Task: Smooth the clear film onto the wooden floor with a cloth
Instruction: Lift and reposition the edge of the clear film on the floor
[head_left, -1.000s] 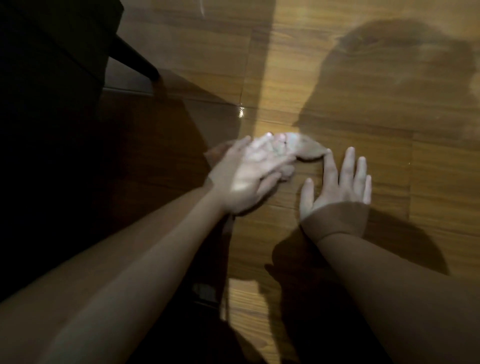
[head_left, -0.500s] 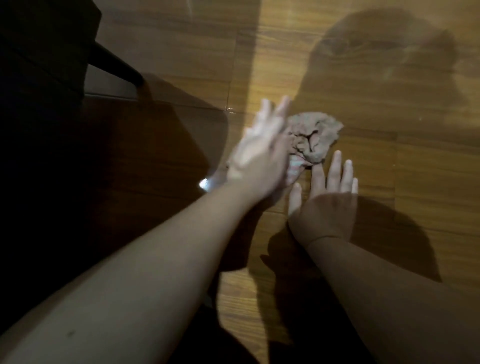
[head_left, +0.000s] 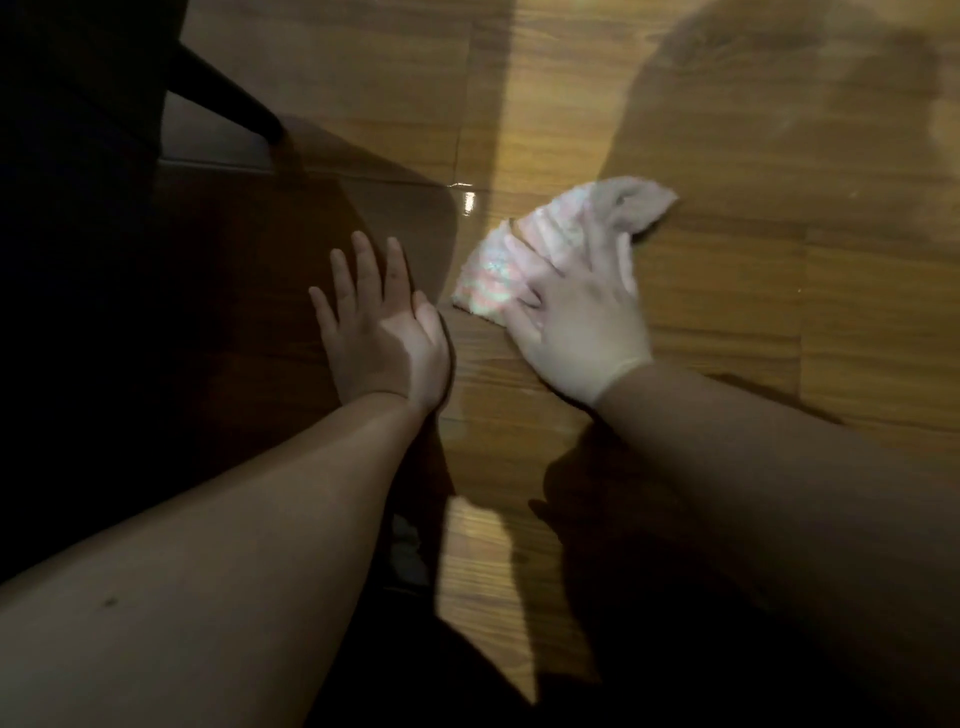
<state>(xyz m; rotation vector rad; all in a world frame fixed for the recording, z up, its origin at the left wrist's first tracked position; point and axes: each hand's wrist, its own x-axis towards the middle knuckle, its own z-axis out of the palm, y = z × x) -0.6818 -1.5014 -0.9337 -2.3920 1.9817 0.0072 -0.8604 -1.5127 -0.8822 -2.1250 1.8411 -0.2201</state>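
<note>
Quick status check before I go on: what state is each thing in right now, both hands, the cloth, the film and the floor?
Left hand: flat, fingers spread, palm down on the floor, holding nothing.
Right hand: palm down, pressing on the cloth.
Cloth: bunched, lying on the floor, partly under the right hand.
Clear film: glossy sheen on the boards; edges too faint to tell.
Wooden floor: partly lit, left side in deep shadow.

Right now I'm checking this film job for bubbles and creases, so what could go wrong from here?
The cloth is bunched, not folded flat, under the right hand, so it may press unevenly and leave creases or trapped air in the film.

The left hand lies flat in deep shadow. Bubbles there would be hard to see.

A dark furniture leg stands close beyond the left hand. A long stroke that way could run into it.
</note>
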